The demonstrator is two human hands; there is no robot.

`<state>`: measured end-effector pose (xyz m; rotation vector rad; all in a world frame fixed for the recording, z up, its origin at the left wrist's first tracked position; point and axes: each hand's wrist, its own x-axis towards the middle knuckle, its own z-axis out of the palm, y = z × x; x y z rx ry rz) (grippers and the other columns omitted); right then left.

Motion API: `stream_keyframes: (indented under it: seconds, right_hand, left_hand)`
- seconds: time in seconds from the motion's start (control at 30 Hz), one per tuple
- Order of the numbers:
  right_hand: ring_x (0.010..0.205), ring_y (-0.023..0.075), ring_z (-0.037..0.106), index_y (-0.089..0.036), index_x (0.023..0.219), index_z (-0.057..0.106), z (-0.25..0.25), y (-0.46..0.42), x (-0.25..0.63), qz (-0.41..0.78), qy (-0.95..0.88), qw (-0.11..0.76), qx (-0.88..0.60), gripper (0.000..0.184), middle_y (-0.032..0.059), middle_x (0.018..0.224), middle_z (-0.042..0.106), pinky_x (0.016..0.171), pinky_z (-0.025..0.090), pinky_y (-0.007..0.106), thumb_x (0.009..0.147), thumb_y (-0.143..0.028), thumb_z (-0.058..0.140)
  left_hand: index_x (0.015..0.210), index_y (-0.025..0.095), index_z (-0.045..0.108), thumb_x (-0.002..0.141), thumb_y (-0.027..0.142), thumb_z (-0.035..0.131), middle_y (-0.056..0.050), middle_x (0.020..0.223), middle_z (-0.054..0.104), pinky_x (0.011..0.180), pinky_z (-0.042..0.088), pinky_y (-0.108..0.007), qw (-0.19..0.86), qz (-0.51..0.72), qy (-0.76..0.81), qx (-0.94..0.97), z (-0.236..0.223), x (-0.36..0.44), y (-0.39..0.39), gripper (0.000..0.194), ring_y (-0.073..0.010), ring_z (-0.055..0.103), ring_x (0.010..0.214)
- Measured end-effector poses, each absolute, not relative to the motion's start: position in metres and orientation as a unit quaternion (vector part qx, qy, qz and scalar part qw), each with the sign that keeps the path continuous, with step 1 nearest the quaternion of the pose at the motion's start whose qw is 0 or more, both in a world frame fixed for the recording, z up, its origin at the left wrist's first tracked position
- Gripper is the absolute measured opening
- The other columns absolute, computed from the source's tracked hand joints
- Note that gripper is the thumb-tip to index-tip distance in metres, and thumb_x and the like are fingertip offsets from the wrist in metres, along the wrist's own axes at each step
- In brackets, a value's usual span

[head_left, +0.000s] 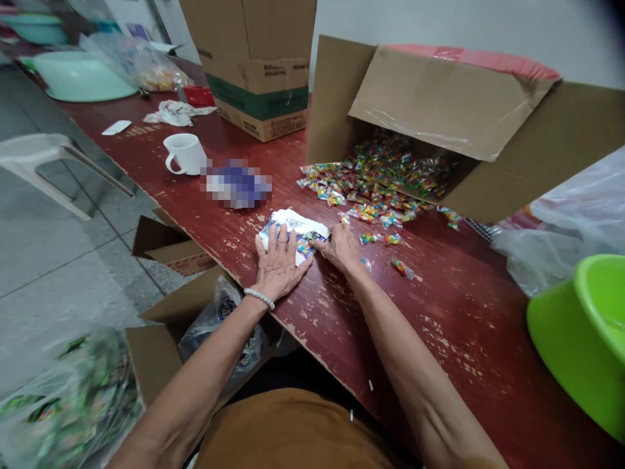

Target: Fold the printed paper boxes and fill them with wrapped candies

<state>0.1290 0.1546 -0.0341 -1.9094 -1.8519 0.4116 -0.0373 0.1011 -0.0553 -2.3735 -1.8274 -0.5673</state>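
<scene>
My left hand point(278, 260) lies flat, fingers stretched out, pressing on a white and blue printed packet point(297, 228) on the worn red table point(439, 312). My right hand point(339, 247) rests beside it with its fingers curled at the packet's right edge, where a small colourful candy packet point(305, 247) shows. A white bead bracelet is on my left wrist. Several small candy packets point(381, 238) lie loose just right of my right hand.
A tipped cardboard box point(439, 104) spills a heap of candy packets point(375, 179). A white mug point(185, 154), an upright carton point(258, 71), a green basin point(586, 339), clear bags point(571, 228) and floor boxes point(161, 352) surround me.
</scene>
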Motion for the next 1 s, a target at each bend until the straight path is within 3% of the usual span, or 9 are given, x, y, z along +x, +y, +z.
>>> stream_keyframes:
  seconds: [0.13, 0.27, 0.3, 0.37, 0.43, 0.53, 0.6, 0.7, 1.0]
  right_hand:
    - [0.095, 0.0264, 0.061, -0.018, 0.092, 0.06, -0.037, 0.153, 0.136, 0.27, -0.558, 0.428, -0.658, 0.035, 0.0093, 0.1, 0.063, 0.085, 0.048, 0.04, 0.072, -0.044, 0.072]
    - [0.071, 0.0164, 0.059, -0.019, 0.085, 0.057, -0.022, 0.136, 0.148, 0.344, -0.516, 0.5, -0.604, 0.03, 0.0005, 0.077, 0.061, 0.071, 0.048, 0.03, 0.078, -0.048, 0.06]
    - [0.069, 0.015, 0.057, -0.019, 0.085, 0.057, -0.016, 0.129, 0.152, 0.372, -0.513, 0.511, -0.581, 0.031, -0.0005, 0.076, 0.061, 0.068, 0.047, 0.029, 0.077, -0.048, 0.063]
    - [0.065, 0.0127, 0.055, -0.02, 0.085, 0.059, -0.001, 0.111, 0.155, 0.456, -0.505, 0.521, -0.515, 0.034, -0.0021, 0.073, 0.061, 0.063, 0.045, 0.026, 0.072, -0.049, 0.07]
    - [0.061, 0.0107, 0.052, -0.02, 0.083, 0.061, 0.013, 0.094, 0.155, 0.528, -0.502, 0.516, -0.45, 0.035, -0.0031, 0.072, 0.06, 0.058, 0.042, 0.024, 0.069, -0.048, 0.077]
    - [0.059, 0.0084, 0.05, -0.022, 0.082, 0.062, 0.029, 0.078, 0.147, 0.552, -0.51, 0.527, -0.397, 0.035, -0.0046, 0.071, 0.058, 0.055, 0.041, 0.022, 0.069, -0.048, 0.08]
    - [0.063, 0.0076, 0.053, -0.022, 0.086, 0.062, 0.034, 0.074, 0.139, 0.558, -0.507, 0.531, -0.387, 0.033, -0.005, 0.075, 0.058, 0.054, 0.041, 0.02, 0.071, -0.046, 0.08]
    - [0.068, 0.0072, 0.058, -0.022, 0.088, 0.061, 0.039, 0.07, 0.126, 0.58, -0.499, 0.521, -0.378, 0.029, -0.0058, 0.078, 0.058, 0.054, 0.04, 0.018, 0.076, -0.042, 0.078]
    - [0.063, 0.0092, 0.057, -0.023, 0.088, 0.061, 0.042, 0.049, 0.112, 0.609, -0.507, 0.506, -0.34, 0.026, -0.0037, 0.076, 0.059, 0.051, 0.045, 0.02, 0.079, -0.04, 0.078]
  left_hand:
    - [0.151, 0.005, 0.037, 0.092, 0.056, 0.047, -0.025, 0.161, 0.024, 0.115, -0.002, -0.067, 0.033, -0.197, -0.599, -0.776, -0.053, -0.038, 0.099, 0.078, -0.043, 0.012, 0.15]
    - [0.149, 0.009, 0.041, 0.086, 0.05, 0.059, -0.022, 0.159, 0.03, 0.118, -0.004, -0.063, -0.052, -0.308, -0.578, -0.754, -0.034, -0.037, 0.09, 0.078, -0.04, 0.018, 0.15]
    - [0.148, 0.012, 0.043, 0.085, 0.049, 0.061, -0.02, 0.158, 0.035, 0.119, 0.001, -0.061, -0.105, -0.351, -0.57, -0.735, -0.026, -0.037, 0.085, 0.076, -0.0383, 0.023, 0.149]
    - [0.143, 0.018, 0.05, 0.084, 0.05, 0.062, -0.016, 0.149, 0.051, 0.118, 0.023, -0.057, -0.283, -0.413, -0.539, -0.678, -0.009, -0.037, 0.073, 0.068, -0.0366, 0.042, 0.14]
    - [0.133, 0.018, 0.06, 0.084, 0.054, 0.06, -0.016, 0.127, 0.068, 0.1, 0.048, -0.052, -0.526, -0.386, -0.47, -0.594, 0.01, -0.038, 0.06, 0.061, -0.0364, 0.063, 0.117]
    - [0.116, 0.015, 0.069, 0.078, 0.051, 0.068, -0.015, 0.092, 0.076, 0.074, 0.058, -0.046, -0.759, -0.277, -0.357, -0.469, 0.032, -0.044, 0.047, 0.053, -0.0334, 0.073, 0.082]
    - [0.114, 0.015, 0.069, 0.083, 0.047, 0.064, -0.011, 0.084, 0.075, 0.066, 0.059, -0.044, -0.789, -0.291, -0.369, -0.395, 0.041, -0.051, 0.043, 0.045, -0.0293, 0.073, 0.07]
    - [0.114, 0.014, 0.068, 0.091, 0.042, 0.054, -0.013, 0.085, 0.074, 0.059, 0.058, -0.043, -0.8, -0.298, -0.415, -0.315, 0.049, -0.062, 0.039, 0.039, -0.0303, 0.073, 0.068]
    - [0.086, 0.013, 0.073, 0.082, 0.027, 0.067, -0.01, 0.07, 0.073, 0.051, 0.056, -0.034, -0.746, -0.281, -0.453, -0.4, 0.053, -0.062, 0.019, 0.016, -0.0241, 0.07, 0.057]
